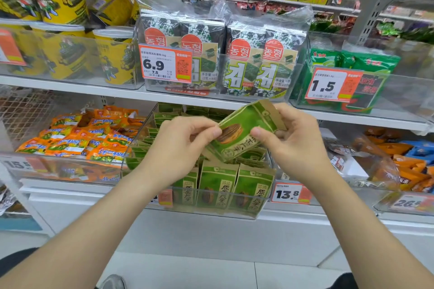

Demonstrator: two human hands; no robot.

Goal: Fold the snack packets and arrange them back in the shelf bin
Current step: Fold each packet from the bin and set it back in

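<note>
A green and tan snack packet (pixel 244 130) printed with a brown seed is tilting, its long axis running from lower left to its tan top edge at upper right. The left hand (pixel 185 145) is pinching its left edge and the right hand (pixel 293 138) is gripping its right side, holding it above the clear shelf bin (pixel 211 204). Matching green packets (pixel 217 187) are standing upright in rows inside that bin.

The left hand (pixel 185 145) and right hand (pixel 298 145) had short plain nails; both forearms were bare. Dark trousers (pixel 14 256) showed in the lower corners, a grey shoe (pixel 112 283) at bottom centre-left.
</note>
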